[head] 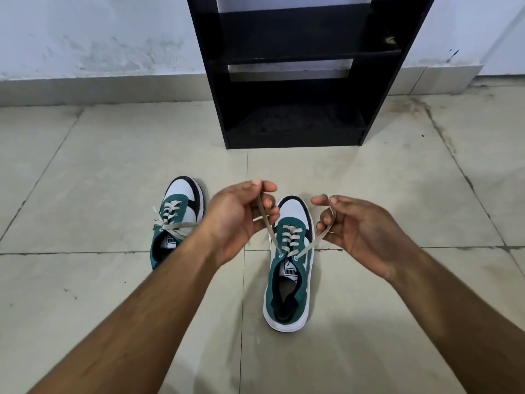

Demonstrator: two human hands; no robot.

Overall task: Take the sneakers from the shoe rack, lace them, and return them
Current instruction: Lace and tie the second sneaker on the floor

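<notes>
Two PUMA-labelled sneakers [288, 260] on floor; left hand [241, 214], right hand [360, 231] fingers pinching lace ends [265, 214].

Bare beige floor tiles [369, 200] lie open between the black wooden shoe rack [295, 81] and the two green-and-white sneakers [289, 260].

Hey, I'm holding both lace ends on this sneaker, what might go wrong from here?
1. The left hand and right hand only pinch the beige lace ends at the fingertips; a hard pull might break either grip.
2. The near green-and-white sneaker stands unheld on the tiled floor, so pulling may lift or tip it.
</notes>
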